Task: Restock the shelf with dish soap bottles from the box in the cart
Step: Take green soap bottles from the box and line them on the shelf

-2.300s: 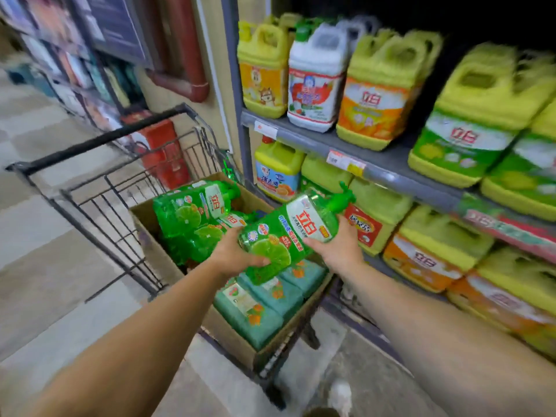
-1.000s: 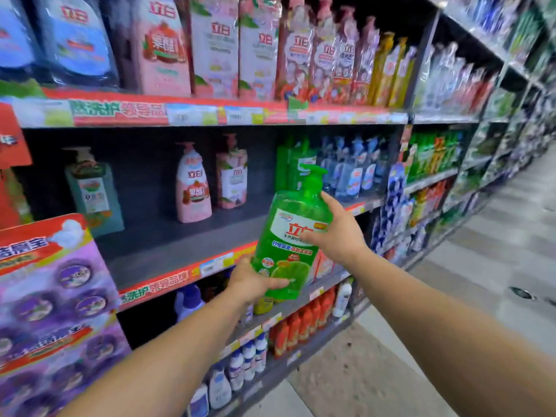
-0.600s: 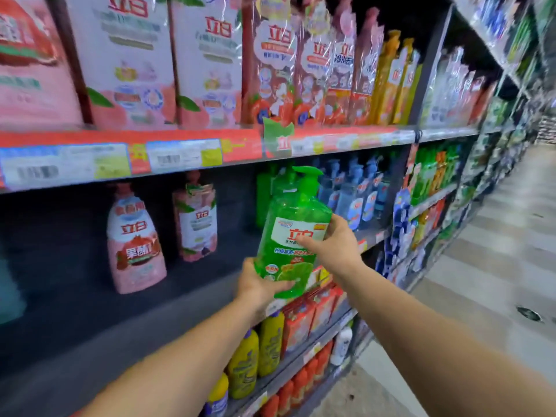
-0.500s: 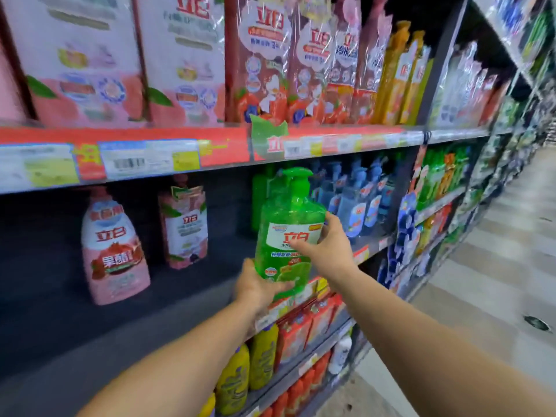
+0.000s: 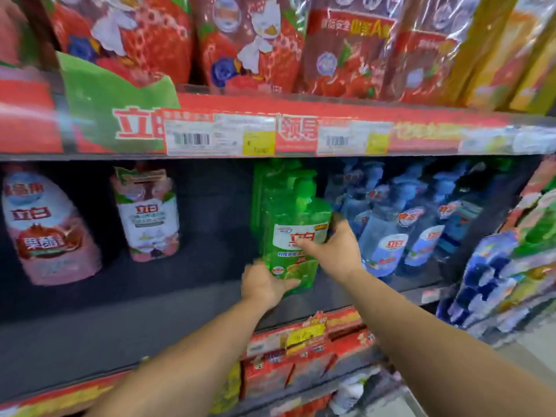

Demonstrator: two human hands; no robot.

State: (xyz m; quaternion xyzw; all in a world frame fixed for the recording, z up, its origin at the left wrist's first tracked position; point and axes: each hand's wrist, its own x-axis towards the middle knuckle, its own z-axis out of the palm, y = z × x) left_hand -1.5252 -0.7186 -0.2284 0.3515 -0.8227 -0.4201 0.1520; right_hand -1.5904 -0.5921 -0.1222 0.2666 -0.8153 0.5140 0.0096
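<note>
A green pump bottle of dish soap (image 5: 296,230) stands upright over the dark middle shelf (image 5: 180,299), just in front of other green bottles (image 5: 264,188) at the back. My left hand (image 5: 264,284) grips its base from the lower left. My right hand (image 5: 334,248) holds its right side, thumb across the white label. Whether the bottle's base touches the shelf is hidden by my left hand. The box and the cart are out of view.
Blue bottles (image 5: 391,230) crowd the shelf right beside the green one. Two pink pouches (image 5: 48,230) (image 5: 149,212) stand further left, with bare shelf between. Red strawberry refill packs (image 5: 249,40) fill the shelf above; its red price rail (image 5: 270,130) overhangs.
I have stepped closer to the shelf. Both hands have carried the green bottle forward and into the middle shelf, up against the green bottles at the back.
</note>
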